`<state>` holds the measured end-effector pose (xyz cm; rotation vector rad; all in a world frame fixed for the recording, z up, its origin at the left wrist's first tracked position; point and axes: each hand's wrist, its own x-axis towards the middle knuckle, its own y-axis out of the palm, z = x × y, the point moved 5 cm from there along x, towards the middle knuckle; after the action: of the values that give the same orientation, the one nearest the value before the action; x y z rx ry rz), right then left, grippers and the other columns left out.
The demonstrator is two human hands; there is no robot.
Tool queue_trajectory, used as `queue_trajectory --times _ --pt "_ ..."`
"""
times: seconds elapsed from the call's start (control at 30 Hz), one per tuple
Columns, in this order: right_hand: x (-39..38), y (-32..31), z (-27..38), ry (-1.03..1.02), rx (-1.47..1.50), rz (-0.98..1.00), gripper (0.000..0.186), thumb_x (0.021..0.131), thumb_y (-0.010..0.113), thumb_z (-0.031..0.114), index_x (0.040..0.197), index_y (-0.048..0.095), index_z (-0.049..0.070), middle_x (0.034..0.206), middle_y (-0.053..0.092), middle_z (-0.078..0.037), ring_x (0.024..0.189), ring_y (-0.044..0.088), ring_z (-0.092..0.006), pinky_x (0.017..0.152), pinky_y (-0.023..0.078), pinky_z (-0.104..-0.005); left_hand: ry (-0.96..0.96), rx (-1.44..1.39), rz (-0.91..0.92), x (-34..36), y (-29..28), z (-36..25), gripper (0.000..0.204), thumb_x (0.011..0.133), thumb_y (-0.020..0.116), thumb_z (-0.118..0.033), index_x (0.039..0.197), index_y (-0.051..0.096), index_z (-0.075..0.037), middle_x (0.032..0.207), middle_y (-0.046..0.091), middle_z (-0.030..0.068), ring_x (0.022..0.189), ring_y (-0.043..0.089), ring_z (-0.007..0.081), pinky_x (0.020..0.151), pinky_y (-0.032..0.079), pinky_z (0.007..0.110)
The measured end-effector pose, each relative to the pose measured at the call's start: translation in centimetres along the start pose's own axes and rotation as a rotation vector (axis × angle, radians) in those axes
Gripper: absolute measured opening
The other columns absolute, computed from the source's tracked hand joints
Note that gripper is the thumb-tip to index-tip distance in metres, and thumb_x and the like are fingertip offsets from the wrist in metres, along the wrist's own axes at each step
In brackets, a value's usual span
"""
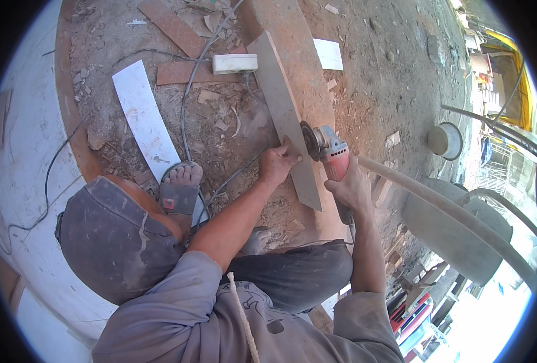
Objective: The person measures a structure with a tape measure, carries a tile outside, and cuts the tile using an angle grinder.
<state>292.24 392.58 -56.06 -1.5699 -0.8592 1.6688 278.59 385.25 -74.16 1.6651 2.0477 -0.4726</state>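
My right hand (351, 186) is wrapped round the red body of an angle grinder (337, 162). Its dark disc (310, 140) stands at the right edge of a long grey tile strip (279, 91); whether the two touch I cannot tell. The strip lies slanted along a reddish, dust-covered ledge (320, 112). At its left edge, about halfway along, my left hand (277, 164) grips it, with fingertips on top close to the disc. Reddish dust hangs to the left of the strip.
A white power strip (234, 63) with a plug in it sits beyond my left hand. Cables (187, 115) cross the rubble. A white tile strip (144, 115) reaches my sandalled foot (181, 192). On the right are a wheelbarrow (456, 227) and a bucket (444, 140).
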Motion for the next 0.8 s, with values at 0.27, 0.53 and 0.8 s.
queue_trajectory --times 0.27,0.53,0.8 --pt "0.2 0.0 0.0 -0.005 -0.001 0.0 0.062 0.064 0.072 0.025 0.115 0.051 -0.002 0.1 0.067 -0.029 0.1 0.064 -0.0463 0.088 0.049 -0.0499 0.005 0.024 0.008 0.2 0.1 0.3 0.065 0.083 0.079 -0.024 0.138 0.054 0.0 0.115 0.073 0.0132 0.1 0.068 0.0096 0.088 0.052 0.028" --pt "0.3 0.0 0.4 0.0 -0.018 0.008 0.062 0.063 0.072 0.025 0.114 0.051 -0.003 0.099 0.067 -0.029 0.099 0.064 -0.0465 0.087 0.05 -0.05 -0.013 -0.005 0.001 0.0 0.0 0.0 0.067 0.082 0.079 -0.023 0.139 0.053 0.001 0.114 0.073 0.0142 0.1 0.068 0.01 0.088 0.052 0.027" --pt "0.4 -0.1 0.7 0.002 -0.008 0.004 0.061 0.064 0.072 0.025 0.113 0.05 -0.003 0.099 0.066 -0.03 0.099 0.064 -0.0468 0.087 0.05 -0.0498 0.014 -0.037 0.02 0.3 0.3 0.6 0.068 0.083 0.079 -0.023 0.14 0.051 0.001 0.116 0.073 0.0136 0.103 0.067 0.0098 0.09 0.051 0.026"
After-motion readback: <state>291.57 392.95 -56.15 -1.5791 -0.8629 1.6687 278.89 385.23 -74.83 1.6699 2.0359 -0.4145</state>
